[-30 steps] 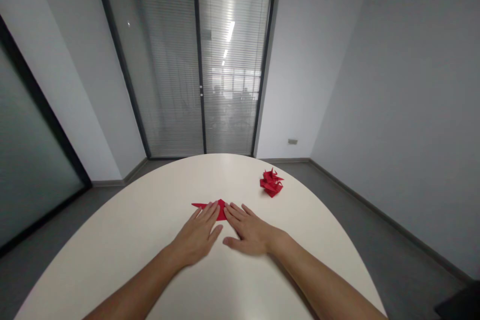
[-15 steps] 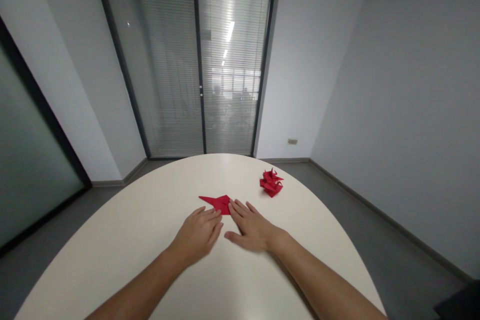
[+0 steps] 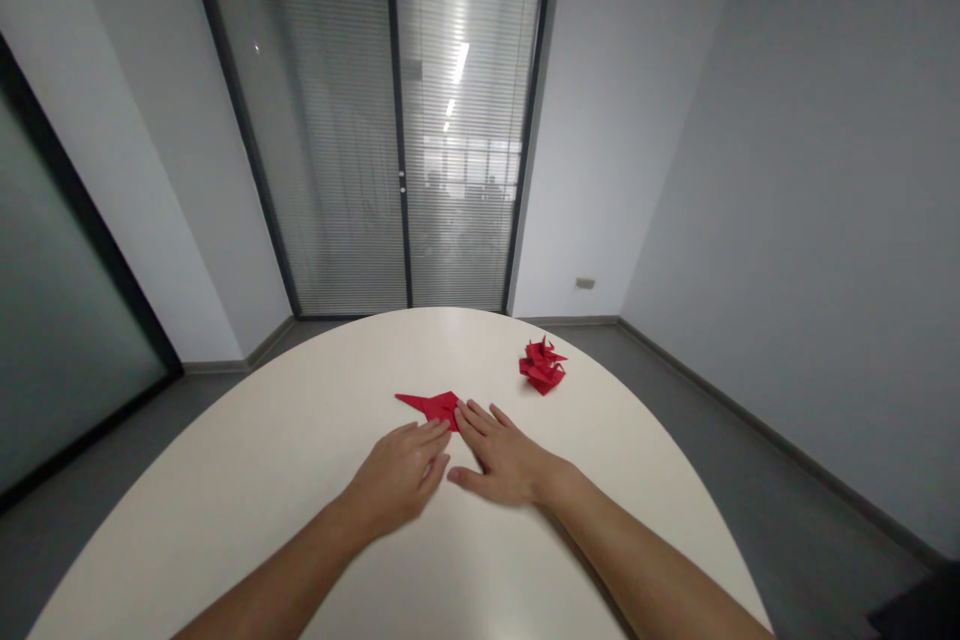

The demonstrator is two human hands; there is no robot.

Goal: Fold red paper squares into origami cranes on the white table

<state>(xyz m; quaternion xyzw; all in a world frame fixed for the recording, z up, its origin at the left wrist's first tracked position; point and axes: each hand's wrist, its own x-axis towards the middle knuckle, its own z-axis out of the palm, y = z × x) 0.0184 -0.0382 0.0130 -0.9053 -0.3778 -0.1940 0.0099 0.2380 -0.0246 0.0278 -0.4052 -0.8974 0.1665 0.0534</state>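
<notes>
A folded piece of red paper (image 3: 439, 406) lies flat on the table, with a narrow point reaching to the left. My right hand (image 3: 499, 450) rests palm down with its fingers stretched out, the fingertips pressing on the paper's right part. At the paper's lower edge, my left hand (image 3: 401, 475) has its fingertips laid on it, fingers extended and thumb apart beneath. The fingers cover the right end and part of the near edge of the paper.
A small heap of red folded-paper pieces (image 3: 542, 366) sits at the back right of the round white table (image 3: 300, 440). Behind the table stands a glass door (image 3: 405, 130) with blinds. A dark object (image 3: 919, 610) shows at the lower right corner.
My left hand has slid slightly right along the paper's near edge. The paper has shifted a little to the left; my right hand stays almost in place.
</notes>
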